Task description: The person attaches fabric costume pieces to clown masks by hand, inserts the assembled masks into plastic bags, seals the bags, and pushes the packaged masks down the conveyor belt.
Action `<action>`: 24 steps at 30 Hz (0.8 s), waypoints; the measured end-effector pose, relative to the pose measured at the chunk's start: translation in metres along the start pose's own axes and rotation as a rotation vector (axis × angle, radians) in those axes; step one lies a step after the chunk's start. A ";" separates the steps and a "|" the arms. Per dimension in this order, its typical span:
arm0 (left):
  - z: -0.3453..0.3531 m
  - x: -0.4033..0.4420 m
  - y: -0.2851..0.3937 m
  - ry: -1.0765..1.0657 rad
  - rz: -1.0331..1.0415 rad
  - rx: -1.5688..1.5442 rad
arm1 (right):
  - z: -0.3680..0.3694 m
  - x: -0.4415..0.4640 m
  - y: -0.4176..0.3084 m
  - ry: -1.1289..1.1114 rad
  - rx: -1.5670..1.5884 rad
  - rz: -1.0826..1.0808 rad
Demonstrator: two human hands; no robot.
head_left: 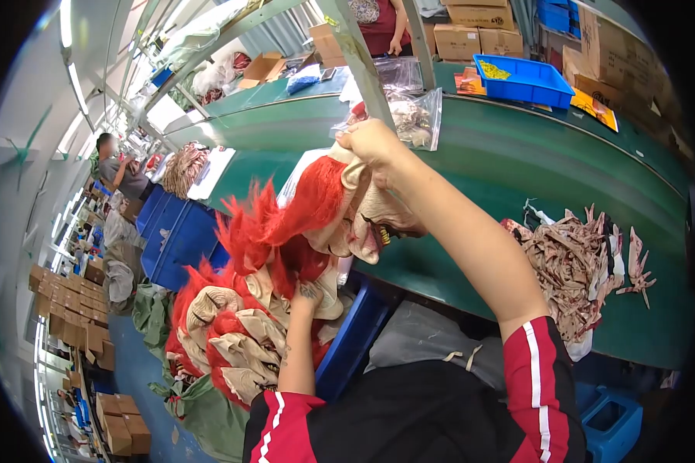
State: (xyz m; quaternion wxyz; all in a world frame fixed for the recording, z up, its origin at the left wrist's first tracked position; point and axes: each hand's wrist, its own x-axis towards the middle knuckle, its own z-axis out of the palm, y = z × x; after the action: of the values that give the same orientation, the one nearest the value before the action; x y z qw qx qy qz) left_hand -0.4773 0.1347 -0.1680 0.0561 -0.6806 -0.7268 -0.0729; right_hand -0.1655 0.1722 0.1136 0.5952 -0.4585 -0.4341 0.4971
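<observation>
My right hand [372,145] is closed on the upper edge of a rubber mask [350,231] with long red hair, holding it up over the front edge of the green work surface [471,266]. The mask hangs tilted, its open mouth with yellowish teeth towards the right. Below it, my left hand [307,296] reaches in among red hair and beige rubber, at the top of a heap of similar masks [235,332]. Its fingers are hidden there, so I cannot see what they grip. The heap rises beside a blue bin [357,332].
Beige, red-stained rubber pieces [567,270] lie piled at the right. A plastic bag [417,116] and a blue tray [523,80] with yellow bits are farther back. A metal post [361,58] stands ahead. Another person [382,27] stands across; one more [120,170] is at left.
</observation>
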 end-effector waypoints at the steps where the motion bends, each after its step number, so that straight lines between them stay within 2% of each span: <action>1: -0.001 0.001 0.000 -0.008 0.001 -0.004 | 0.000 -0.002 -0.001 0.009 0.012 -0.005; 3: -0.002 0.001 0.001 -0.023 0.001 -0.018 | -0.004 -0.003 -0.010 0.013 0.019 -0.016; 5: -0.004 0.004 0.001 -0.039 0.001 -0.029 | -0.014 0.003 -0.016 0.009 0.165 0.126; 8: -0.005 0.005 0.001 -0.051 0.003 -0.038 | -0.020 0.014 -0.014 0.000 0.199 0.066; 9: -0.005 0.006 0.002 -0.054 0.004 -0.039 | -0.028 0.011 -0.014 -0.025 0.297 0.100; 16: 0.000 0.017 0.013 -0.064 0.021 -0.055 | -0.063 0.005 -0.049 -0.055 0.326 0.119; 20: -0.002 0.018 0.018 -0.085 0.041 -0.065 | -0.080 -0.004 -0.067 -0.001 0.158 0.067; 24: -0.009 0.017 0.013 -0.150 0.056 -0.084 | -0.104 0.001 -0.088 -0.045 0.267 0.021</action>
State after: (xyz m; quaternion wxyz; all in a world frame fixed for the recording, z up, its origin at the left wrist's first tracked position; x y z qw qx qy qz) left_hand -0.4659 0.1508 -0.1558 -0.0250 -0.7059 -0.7061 -0.0506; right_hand -0.0470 0.1537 0.1785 0.6357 -0.3684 -0.3727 0.5668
